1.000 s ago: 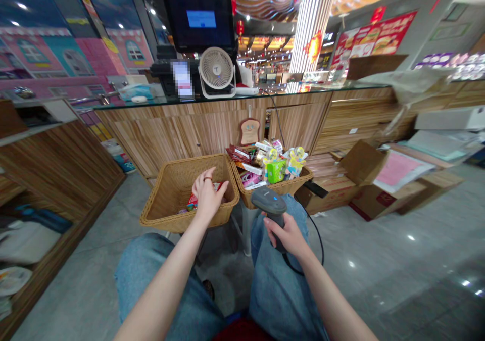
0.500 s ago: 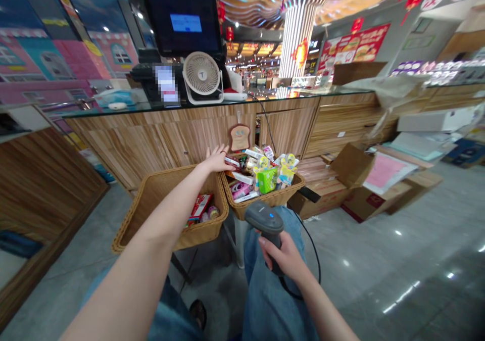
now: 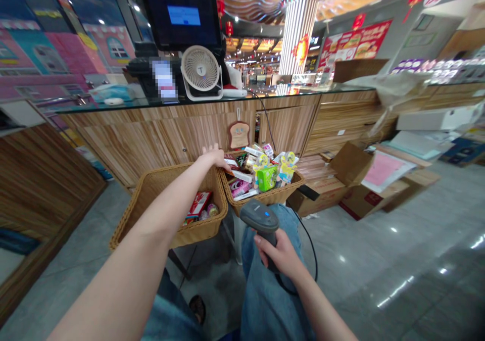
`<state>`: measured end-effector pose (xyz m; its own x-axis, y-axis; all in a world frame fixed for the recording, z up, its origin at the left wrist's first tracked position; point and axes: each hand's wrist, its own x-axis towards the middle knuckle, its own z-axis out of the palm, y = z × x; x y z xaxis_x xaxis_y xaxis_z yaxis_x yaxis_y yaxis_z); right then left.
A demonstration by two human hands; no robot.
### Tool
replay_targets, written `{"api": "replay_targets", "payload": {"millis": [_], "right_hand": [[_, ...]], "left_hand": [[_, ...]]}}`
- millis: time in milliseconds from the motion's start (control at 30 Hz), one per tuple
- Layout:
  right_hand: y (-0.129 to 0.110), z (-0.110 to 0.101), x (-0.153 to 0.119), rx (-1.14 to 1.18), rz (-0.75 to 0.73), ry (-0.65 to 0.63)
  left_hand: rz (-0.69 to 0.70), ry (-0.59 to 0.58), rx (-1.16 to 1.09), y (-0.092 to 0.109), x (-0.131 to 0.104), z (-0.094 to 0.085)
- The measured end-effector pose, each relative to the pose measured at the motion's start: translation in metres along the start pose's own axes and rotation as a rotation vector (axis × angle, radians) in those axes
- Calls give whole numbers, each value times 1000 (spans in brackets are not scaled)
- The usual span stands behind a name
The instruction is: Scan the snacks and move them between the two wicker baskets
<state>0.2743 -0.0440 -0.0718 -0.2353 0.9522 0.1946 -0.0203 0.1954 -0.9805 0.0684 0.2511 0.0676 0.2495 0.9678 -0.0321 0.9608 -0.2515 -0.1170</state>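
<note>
At the counter front, head view: two wicker baskets side by side, left basket (image 3: 204, 232) and right basket (image 3: 290, 189). Left hand (image 3: 214, 156) over the right basket's near-left corner, by dark red packets (image 3: 230, 162); fingertips slightly apart, but cannot tell whether thumb and fingers grip a packet. Right hand (image 3: 278, 252) clamped around the handle of a grey scanner (image 3: 259, 215), its head just before the right basket. Red box (image 3: 199, 204) lies inside left basket; green pack (image 3: 267, 178) among goods in right.
</note>
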Motion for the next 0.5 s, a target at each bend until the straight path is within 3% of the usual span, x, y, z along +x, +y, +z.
{"api": "replay_targets", "payload": {"millis": [100,233,400,500], "right_hand": [[0,0,0,-17,-24,6],[-1,-1,1,-15,-41,17],[0,-1,1,-10,-45,28],[2,0,1,-19,-46,30]], "left_hand": [[5,127,0,3,-30,3],[33,402,-53,4,-82,13],[143,652,-182,15,-149,41],[207,744,-215,22,-173,60]]}}
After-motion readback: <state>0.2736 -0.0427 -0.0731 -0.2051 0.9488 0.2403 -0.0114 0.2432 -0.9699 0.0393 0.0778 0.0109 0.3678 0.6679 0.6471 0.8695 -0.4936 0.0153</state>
